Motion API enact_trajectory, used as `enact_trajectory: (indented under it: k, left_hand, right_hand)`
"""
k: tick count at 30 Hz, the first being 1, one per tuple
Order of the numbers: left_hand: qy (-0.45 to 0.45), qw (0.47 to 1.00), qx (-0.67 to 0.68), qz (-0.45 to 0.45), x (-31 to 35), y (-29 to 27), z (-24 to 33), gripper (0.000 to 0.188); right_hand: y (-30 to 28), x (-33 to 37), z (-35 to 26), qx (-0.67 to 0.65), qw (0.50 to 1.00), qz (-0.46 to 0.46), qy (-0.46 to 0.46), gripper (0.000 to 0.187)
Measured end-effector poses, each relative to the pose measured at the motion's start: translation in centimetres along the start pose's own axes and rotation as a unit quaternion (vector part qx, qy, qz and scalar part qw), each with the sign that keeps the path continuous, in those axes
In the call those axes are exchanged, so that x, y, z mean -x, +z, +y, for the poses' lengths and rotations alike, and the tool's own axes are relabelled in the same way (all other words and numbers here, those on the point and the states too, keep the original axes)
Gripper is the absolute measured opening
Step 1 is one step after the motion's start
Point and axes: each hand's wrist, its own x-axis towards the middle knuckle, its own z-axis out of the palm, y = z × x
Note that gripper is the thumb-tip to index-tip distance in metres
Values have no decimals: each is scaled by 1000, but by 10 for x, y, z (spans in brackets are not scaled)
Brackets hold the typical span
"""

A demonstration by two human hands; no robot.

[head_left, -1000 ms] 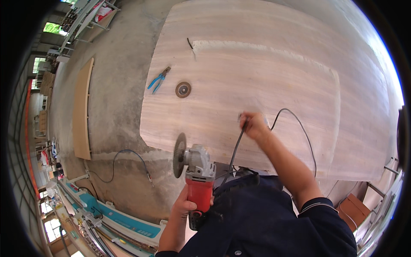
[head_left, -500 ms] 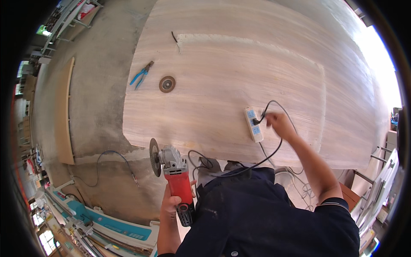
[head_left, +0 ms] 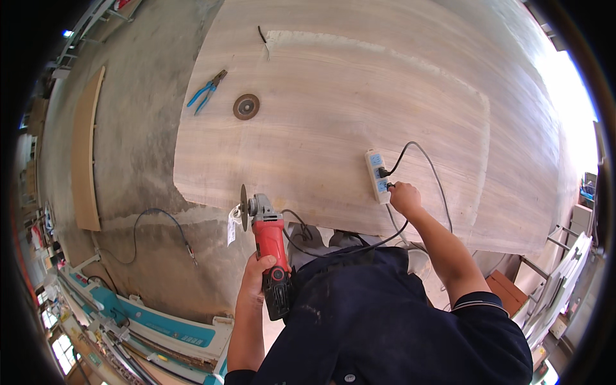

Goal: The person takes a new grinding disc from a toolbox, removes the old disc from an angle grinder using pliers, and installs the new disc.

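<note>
My left hand (head_left: 256,274) is wrapped round the red body of an angle grinder (head_left: 269,240). Its disc (head_left: 244,206) points up and away from me, on the left side of the tool head. With my right hand (head_left: 407,197) I pinch a black plug (head_left: 391,185) at the lower sockets of a white power strip (head_left: 375,161) with blue outlets. Whether its prongs are fully in, I cannot tell. A second black plug (head_left: 384,172) sits in the outlet above. The grinder's dark cord (head_left: 359,250) loops across my front towards my right hand.
On the large wood-grained board (head_left: 308,141) lie blue-handled pliers (head_left: 206,93), a round abrasive disc (head_left: 246,107) and a short dark wire piece (head_left: 262,34). A teal-and-white machine (head_left: 154,324) stands lower left. Left on the floor are a long panel (head_left: 86,151) and a hose (head_left: 136,237).
My right hand has come down and closer to the power strip, bringing a plug to its lower outlets. The grinder in my left hand has shifted slightly and turned more upright.
</note>
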Motion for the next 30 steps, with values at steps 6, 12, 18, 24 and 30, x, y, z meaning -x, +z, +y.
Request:
enact_trajectory:
  k: [6,12,18,24,30]
  left_hand:
    - [-22,1000,18,3,3,-11,-9,52]
    - [-1,1000,27,2,-1,-2,-11,47]
    - [-21,1000,14,-8,-7,-3,-15,43]
    - [-13,1000,1,-21,-4,1,-14,45]
    - [37,999,-38,2,-15,6,-5,41]
  right_hand:
    - [-6,-9,-15,59,997,-33,-23,20]
    - [-8,-14,-35,103,993,-51,-26,20]
    - [-12,-18,-39,98,994,-52,-14,20]
    - [1,-20,-41,87,995,-42,10,21]
    - [-25,-6,-31,70,997,-8,-42,29]
